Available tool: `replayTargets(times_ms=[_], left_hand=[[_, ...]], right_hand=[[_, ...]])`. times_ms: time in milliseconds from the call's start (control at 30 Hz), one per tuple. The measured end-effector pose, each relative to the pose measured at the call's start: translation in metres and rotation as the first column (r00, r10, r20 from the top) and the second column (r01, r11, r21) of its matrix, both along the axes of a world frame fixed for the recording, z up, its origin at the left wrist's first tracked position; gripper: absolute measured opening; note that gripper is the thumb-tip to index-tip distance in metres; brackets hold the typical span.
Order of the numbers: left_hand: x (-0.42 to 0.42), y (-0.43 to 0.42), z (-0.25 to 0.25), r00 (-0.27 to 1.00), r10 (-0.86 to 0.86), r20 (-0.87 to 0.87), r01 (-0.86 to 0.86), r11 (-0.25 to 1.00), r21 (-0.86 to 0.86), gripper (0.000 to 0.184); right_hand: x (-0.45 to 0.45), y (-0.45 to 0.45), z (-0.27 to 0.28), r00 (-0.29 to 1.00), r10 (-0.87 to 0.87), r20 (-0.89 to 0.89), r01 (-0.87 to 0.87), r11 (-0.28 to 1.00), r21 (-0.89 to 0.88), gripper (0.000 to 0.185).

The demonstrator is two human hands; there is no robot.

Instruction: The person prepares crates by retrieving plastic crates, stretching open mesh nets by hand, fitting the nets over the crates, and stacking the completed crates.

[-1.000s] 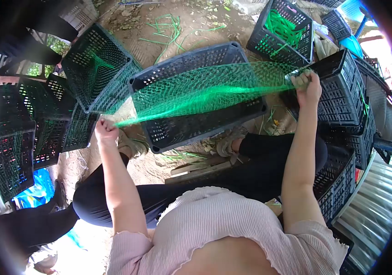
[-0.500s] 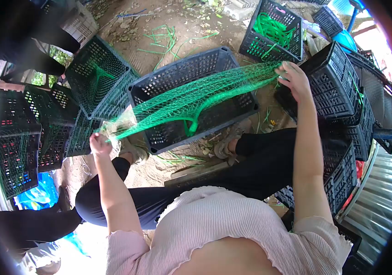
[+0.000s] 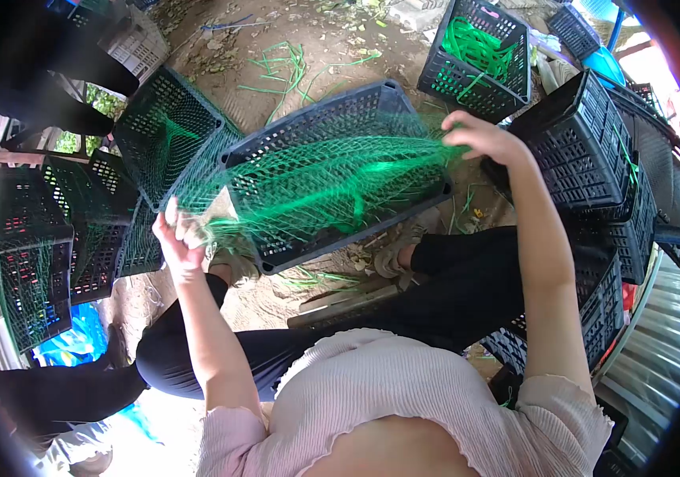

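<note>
Green netting [image 3: 332, 175] stretches between my two hands, over a large black crate [image 3: 320, 115] that lies tilted in front of my feet. My left hand [image 3: 183, 236] grips the net's left end, its fingers bent around it. At the right end, my right hand [image 3: 479, 139] holds the net's edge with its fingertips. The middle of the net sags and is blurred. More netting drapes over a second black crate [image 3: 169, 131] just left of the large one.
Stacked black crates [image 3: 582, 151] stand at the right. Behind, a crate [image 3: 475, 60] holds green strips; more strips [image 3: 292, 71] lie on the ground. Net-covered crates [image 3: 30, 246] stand at the left. Another person's dark-clothed legs [image 3: 61, 397] show at lower left.
My right hand has moved left and slightly down with the net's end, and its fingers have spread somewhat. The net between my hands has slackened. My left hand has stayed nearly in place.
</note>
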State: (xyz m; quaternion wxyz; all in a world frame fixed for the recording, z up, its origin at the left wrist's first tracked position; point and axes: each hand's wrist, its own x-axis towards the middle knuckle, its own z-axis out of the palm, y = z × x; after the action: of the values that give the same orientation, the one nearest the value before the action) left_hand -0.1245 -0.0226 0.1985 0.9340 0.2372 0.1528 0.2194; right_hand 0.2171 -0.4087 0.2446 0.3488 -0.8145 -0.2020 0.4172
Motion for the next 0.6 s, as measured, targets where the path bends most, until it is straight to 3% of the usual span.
replayTargets(times_ms=[33, 67, 133, 167, 200, 267, 333, 400, 433, 467, 533, 600], left_hand=[[0.011, -0.01, 0.006, 0.99, -0.12, 0.067, 0.118, 0.992, 0.03, 0.035], [0.021, -0.022, 0.012, 0.994, -0.107, 0.029, 0.107, 0.994, 0.014, 0.043], [0.038, -0.053, 0.024, 0.992, -0.128, 0.009, 0.127, 0.985, 0.114, 0.055], [0.042, -0.059, 0.024, 0.984, -0.175, -0.023, 0.175, 0.944, 0.279, 0.054], [0.045, -0.064, 0.023, 0.975, -0.214, -0.062, 0.219, 0.874, 0.433, 0.054], [0.047, -0.066, 0.019, 0.956, -0.14, -0.258, 0.25, 0.847, 0.469, 0.045], [0.041, -0.056, 0.008, 0.921, 0.06, -0.386, 0.062, 0.953, 0.296, 0.039], [0.017, -0.026, -0.024, 0.941, 0.199, -0.274, -0.163, 0.976, 0.147, 0.033], [-0.008, -0.004, -0.05, 0.965, 0.177, -0.194, -0.15, 0.978, 0.142, 0.035], [-0.026, 0.01, -0.067, 0.982, 0.154, -0.109, -0.138, 0.981, 0.139, 0.036], [-0.023, -0.007, -0.054, 0.887, 0.247, -0.389, -0.194, 0.966, 0.171, 0.037], [-0.014, -0.004, -0.053, 0.756, 0.28, -0.591, -0.205, 0.96, 0.192, 0.038]], right_hand=[[-0.005, 0.01, -0.01, 0.994, -0.087, 0.062, 0.087, 0.996, 0.003, 0.047], [-0.011, 0.021, -0.022, 0.976, -0.177, 0.123, 0.177, 0.984, 0.011, 0.047], [-0.007, 0.038, -0.046, 0.938, -0.344, 0.043, 0.34, 0.937, 0.08, 0.058], [-0.011, 0.043, -0.05, 0.892, -0.445, 0.085, 0.428, 0.889, 0.165, 0.04], [-0.008, 0.044, -0.052, 0.839, -0.542, -0.034, 0.532, 0.807, 0.255, 0.033], [-0.001, 0.045, -0.059, 0.691, -0.661, -0.292, 0.719, 0.588, 0.371, 0.025], [0.024, 0.034, -0.066, 0.53, -0.695, -0.486, 0.833, 0.32, 0.451, 0.011], [0.057, 0.01, -0.079, 0.442, -0.653, -0.615, 0.865, 0.13, 0.484, 0.007], [0.07, -0.002, -0.082, 0.418, -0.762, -0.494, 0.872, 0.184, 0.454, 0.009], [0.084, -0.017, -0.091, 0.425, -0.754, -0.502, 0.869, 0.184, 0.46, 0.008], [0.104, -0.031, -0.096, 0.513, -0.74, -0.435, 0.854, 0.385, 0.35, 0.014], [0.107, -0.012, -0.086, 0.702, -0.657, -0.275, 0.707, 0.689, 0.16, 0.023]])
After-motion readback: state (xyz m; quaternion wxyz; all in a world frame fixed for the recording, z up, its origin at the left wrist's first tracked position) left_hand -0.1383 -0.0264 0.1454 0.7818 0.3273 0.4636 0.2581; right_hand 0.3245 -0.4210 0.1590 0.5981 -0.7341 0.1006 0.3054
